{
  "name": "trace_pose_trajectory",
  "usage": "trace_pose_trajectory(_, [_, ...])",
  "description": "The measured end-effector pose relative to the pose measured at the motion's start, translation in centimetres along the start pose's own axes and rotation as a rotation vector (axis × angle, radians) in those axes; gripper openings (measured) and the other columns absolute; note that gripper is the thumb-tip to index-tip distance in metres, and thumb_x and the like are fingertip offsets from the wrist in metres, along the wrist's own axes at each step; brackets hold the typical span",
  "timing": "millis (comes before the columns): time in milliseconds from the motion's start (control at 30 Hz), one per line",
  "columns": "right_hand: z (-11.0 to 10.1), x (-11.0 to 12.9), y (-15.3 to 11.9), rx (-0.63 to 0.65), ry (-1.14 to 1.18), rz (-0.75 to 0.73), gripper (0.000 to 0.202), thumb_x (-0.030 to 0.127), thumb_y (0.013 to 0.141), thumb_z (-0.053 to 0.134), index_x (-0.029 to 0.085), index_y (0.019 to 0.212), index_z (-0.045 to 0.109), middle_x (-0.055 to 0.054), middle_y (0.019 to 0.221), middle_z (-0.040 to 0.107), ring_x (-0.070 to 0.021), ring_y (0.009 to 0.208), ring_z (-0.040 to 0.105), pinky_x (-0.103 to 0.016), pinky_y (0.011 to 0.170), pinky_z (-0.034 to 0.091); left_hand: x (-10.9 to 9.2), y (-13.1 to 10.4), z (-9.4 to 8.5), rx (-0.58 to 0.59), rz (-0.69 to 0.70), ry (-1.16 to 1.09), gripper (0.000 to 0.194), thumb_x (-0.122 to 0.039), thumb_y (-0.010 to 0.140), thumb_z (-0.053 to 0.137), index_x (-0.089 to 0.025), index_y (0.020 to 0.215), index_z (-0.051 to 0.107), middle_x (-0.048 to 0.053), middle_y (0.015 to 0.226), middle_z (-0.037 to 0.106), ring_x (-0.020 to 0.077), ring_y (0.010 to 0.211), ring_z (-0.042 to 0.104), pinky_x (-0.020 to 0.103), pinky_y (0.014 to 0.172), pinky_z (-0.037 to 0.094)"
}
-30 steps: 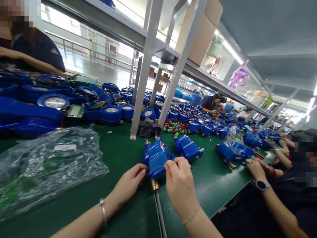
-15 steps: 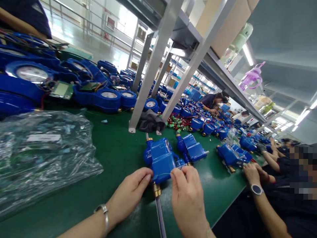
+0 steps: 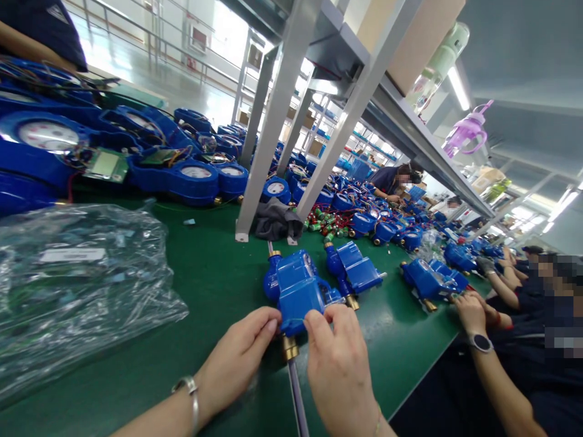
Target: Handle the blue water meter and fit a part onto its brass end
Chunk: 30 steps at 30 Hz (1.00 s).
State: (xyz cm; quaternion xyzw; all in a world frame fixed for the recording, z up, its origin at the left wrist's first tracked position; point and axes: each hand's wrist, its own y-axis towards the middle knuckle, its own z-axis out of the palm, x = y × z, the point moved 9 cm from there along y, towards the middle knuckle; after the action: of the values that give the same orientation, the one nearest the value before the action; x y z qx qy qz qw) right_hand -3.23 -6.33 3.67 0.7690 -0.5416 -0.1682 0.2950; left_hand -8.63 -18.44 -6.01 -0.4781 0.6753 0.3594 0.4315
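Observation:
A blue water meter (image 3: 296,290) with brass end fittings sits on the green table (image 3: 218,285), mounted on a thin metal rod (image 3: 297,394). My left hand (image 3: 241,352) rests against the meter's near left side. My right hand (image 3: 339,364) pinches at its near right edge, where a thin wire seems to run; what the fingertips hold is too small to tell. A second blue meter (image 3: 357,272) lies just to the right.
A clear plastic bag of small parts (image 3: 77,285) lies at left. Rows of blue meters (image 3: 182,173) fill the far side. Slanted grey shelf posts (image 3: 268,121) stand behind a grey cloth (image 3: 276,221). A co-worker's hand (image 3: 471,312) with a watch works at another meter (image 3: 426,280).
The view has shifted a little. My right hand has moved slightly left along the meter's near edge. My left hand stays against the meter.

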Motion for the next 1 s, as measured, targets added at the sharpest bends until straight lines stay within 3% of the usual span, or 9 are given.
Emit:
trace_pose_trajectory(167, [0.9,1.4,-0.3,0.056,0.027,-0.026,0.025,0.005,0.087,0.05,0.016,0.105,0.063,-0.009,0.088,0.054,-0.0227,0.079,0.05,-0.037,0.069,0.046,-0.6,-0.2,-0.2,0.042,-0.025,-0.104,0.033,-0.043,0.092,0.036,-0.02,0.093,0.059,0.001,0.085,0.062,0.0194,0.081,0.056,0.029,0.077,0.043])
trace_pose_trajectory(300, [1.3,1.5,-0.4,0.02,0.042,-0.048,0.025,0.009,0.088,0.051,0.017,0.108,0.063,-0.007,0.085,0.053,-0.0222,0.076,0.049,-0.036,0.064,0.045,-1.2,-0.1,-0.2,0.096,-0.073,-0.128,0.034,-0.043,0.091,0.035,-0.018,0.087,0.058,0.001,0.08,0.061,0.0193,0.076,0.056,0.028,0.071,0.044])
trace_pose_trajectory(400, [1.6,0.1,-0.6,-0.038,0.044,-0.078,0.025,0.013,0.09,0.051,0.022,0.109,0.064,-0.006,0.084,0.053,-0.0205,0.074,0.049,-0.033,0.063,0.044,-2.0,0.0,0.1,0.131,-0.043,0.074,0.037,-0.049,0.091,0.038,-0.019,0.076,0.053,0.0,0.072,0.056,0.0179,0.069,0.052,0.027,0.065,0.041])
trace_pose_trajectory(467, [1.9,-2.0,-0.7,-0.052,0.068,-0.06,0.027,0.013,0.092,0.049,0.026,0.11,0.066,-0.006,0.087,0.052,-0.0197,0.077,0.051,-0.031,0.066,0.045,-2.7,-0.3,0.8,0.17,0.0,0.151,0.035,-0.045,0.091,0.039,-0.019,0.071,0.05,-0.001,0.069,0.053,0.0169,0.066,0.051,0.026,0.063,0.04])
trace_pose_trajectory(600, [2.6,-7.4,-1.5,0.054,0.285,0.106,0.032,0.016,0.095,0.045,0.026,0.12,0.062,-0.007,0.095,0.054,-0.0174,0.082,0.055,-0.028,0.073,0.048,-5.3,-2.0,3.1,0.323,0.17,0.259,0.03,-0.034,0.093,0.036,-0.02,0.075,0.055,0.001,0.077,0.057,0.0166,0.073,0.055,0.025,0.071,0.043])
trace_pose_trajectory(667, [2.9,-9.2,-2.5,0.128,0.439,0.226,0.034,0.017,0.095,0.045,0.025,0.125,0.058,-0.006,0.096,0.057,-0.016,0.081,0.057,-0.027,0.075,0.048,-6.7,-2.7,3.3,0.327,0.269,0.304,0.028,-0.029,0.093,0.035,-0.02,0.079,0.057,0.003,0.089,0.059,0.0166,0.083,0.057,0.025,0.079,0.046])
trace_pose_trajectory(833, [4.6,-9.8,-6.7,0.233,0.779,0.483,0.036,0.019,0.088,0.052,0.026,0.123,0.057,0.0,0.087,0.059,-0.0149,0.083,0.057,-0.029,0.083,0.046,-7.7,-2.6,2.4,0.254,0.335,0.289,0.025,-0.022,0.087,0.041,-0.018,0.065,0.052,0.006,0.132,0.05,0.0197,0.112,0.056,0.024,0.093,0.048])
trace_pose_trajectory(933, [5.7,-9.6,-8.9,0.129,1.111,0.66,0.03,0.022,0.084,0.058,0.023,0.114,0.058,-0.002,0.095,0.057,-0.0145,0.085,0.057,-0.027,0.078,0.048,-7.5,-2.4,3.1,0.333,0.353,0.251,0.019,-0.019,0.086,0.042,-0.02,0.068,0.049,0.002,0.113,0.063,0.02,0.116,0.056,0.033,0.109,0.039])
trace_pose_trajectory(1000, [5.7,-9.6,-9.5,0.016,1.267,0.742,0.02,0.025,0.08,0.063,0.021,0.099,0.06,-0.003,0.102,0.053,-0.0133,0.082,0.056,-0.024,0.071,0.049,-7.7,-2.4,3.4,0.355,0.382,0.24,0.019,-0.019,0.087,0.041,-0.021,0.07,0.046,-0.001,0.088,0.066,0.0171,0.101,0.062,0.041,0.117,0.028])
